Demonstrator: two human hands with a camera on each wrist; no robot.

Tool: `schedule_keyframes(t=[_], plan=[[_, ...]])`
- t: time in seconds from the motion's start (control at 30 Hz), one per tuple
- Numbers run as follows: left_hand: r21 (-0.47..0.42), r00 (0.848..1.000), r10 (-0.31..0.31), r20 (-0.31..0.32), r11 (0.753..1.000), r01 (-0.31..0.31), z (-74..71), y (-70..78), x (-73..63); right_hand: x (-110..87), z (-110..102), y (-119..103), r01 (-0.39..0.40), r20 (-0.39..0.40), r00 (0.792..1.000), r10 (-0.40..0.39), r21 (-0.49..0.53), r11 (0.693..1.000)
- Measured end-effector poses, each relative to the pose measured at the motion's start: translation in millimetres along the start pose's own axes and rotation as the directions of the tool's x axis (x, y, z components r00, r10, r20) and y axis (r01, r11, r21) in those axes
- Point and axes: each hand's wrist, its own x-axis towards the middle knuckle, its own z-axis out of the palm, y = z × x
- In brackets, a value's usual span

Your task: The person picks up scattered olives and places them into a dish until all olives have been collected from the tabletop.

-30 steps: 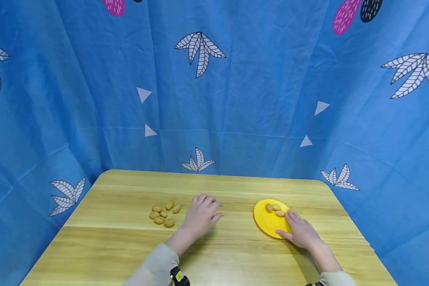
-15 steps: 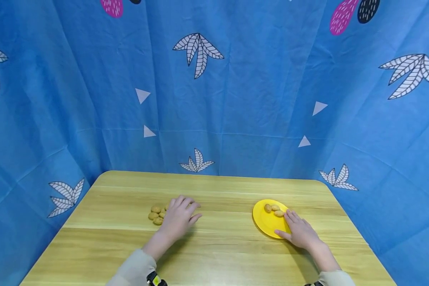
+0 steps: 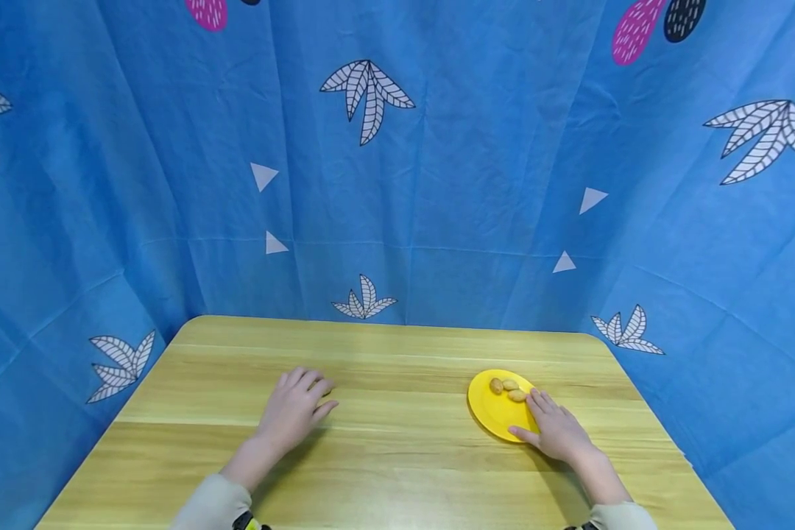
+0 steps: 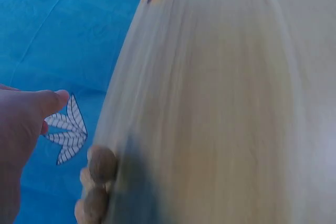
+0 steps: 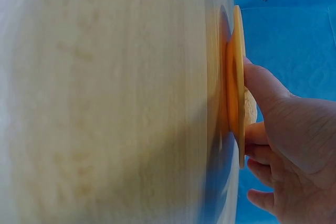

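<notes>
My left hand [image 3: 293, 408] hovers above the table's left side, fingers spread and loosely bent, holding nothing visible. In the head view it covers a pile of tan, oval nut-like pieces. Several of these pieces [image 4: 102, 165] appear in the left wrist view, beside and below the left hand [image 4: 23, 129] and apart from it. A round yellow plate [image 3: 493, 416] lies on the right with three similar pieces [image 3: 496, 386] near its far edge. My right hand [image 3: 559, 434] rests thumb and fingertips on the plate's right rim. In the right wrist view, the thumb [image 5: 262, 83] touches the plate's upper face.
The wooden table [image 3: 397, 471] has a wide bare stretch between the hands. A blue patterned curtain [image 3: 477, 184] hangs behind the table's far edge and along both sides.
My left hand has moved left, from the middle of the table to over the nut-like pieces, which it now hides in the head view. The right hand and plate stay in place.
</notes>
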Motion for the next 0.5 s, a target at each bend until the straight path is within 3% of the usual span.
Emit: schedule_keyframes(t=[0.3, 0.5], plan=[[0.012, 0.998, -0.012, 0.057, 1.0, 0.011, -2.1, -14.2, -18.9, -1.0, -1.1, -0.9, -0.001, -0.01, 1.0, 0.001, -0.006, 1.0], [0.031, 0.988, -0.04, 0.148, 0.999, 0.036, -3.1, -19.1, -28.2, -1.4, -0.4, -1.2, 0.003, -0.015, 1.0, -0.003, -0.003, 1.0]])
